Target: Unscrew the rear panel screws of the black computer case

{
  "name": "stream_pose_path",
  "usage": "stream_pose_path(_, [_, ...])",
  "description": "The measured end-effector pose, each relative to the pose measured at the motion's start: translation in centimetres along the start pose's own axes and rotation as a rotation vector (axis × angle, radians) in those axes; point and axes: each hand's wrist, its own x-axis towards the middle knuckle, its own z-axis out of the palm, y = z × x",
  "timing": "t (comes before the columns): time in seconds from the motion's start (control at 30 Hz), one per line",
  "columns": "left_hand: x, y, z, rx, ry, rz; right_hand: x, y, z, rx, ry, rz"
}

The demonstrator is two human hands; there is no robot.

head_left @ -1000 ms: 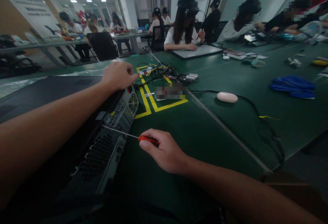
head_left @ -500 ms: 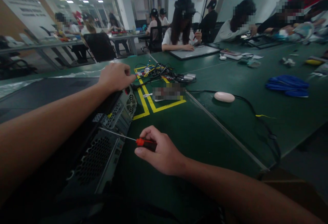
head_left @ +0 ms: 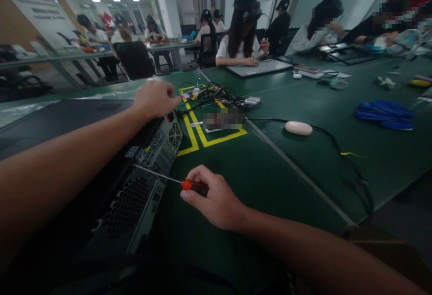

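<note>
Dark green worktop [head_left: 270,173] is stretching out ahead — the right hand [head_left: 216,198] is clamping a red-and-black screwdriver [head_left: 186,185], its shaft reaching to the vented rear of a computer case [head_left: 133,203] at left; the left hand [head_left: 157,98] is resting, curled, on the case's far corner, its grip impossible to tell — and beyond, tangled cables [head_left: 216,92] are lying, a pale pink oval object [head_left: 299,128] sitting farther right

Wall sign [head_left: 42,5] | lettering too blurred | no text readable

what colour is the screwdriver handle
The screwdriver handle is red and black, best seen in the head view.
</note>
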Motion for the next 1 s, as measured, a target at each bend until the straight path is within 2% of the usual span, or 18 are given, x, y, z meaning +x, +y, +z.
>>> stream_pose_path(0.63, [0.2, -0.18, 0.1, -0.034, -0.01, -0.009, -0.1, -0.12, -0.11, 0.026, -0.015, 0.0])
stream_pose_path(1.0, [0.07, -0.02, 0.03, 0.027, -0.026, -0.013, 0.08, 0.05, -0.06, 0.042, -0.016, -0.015])
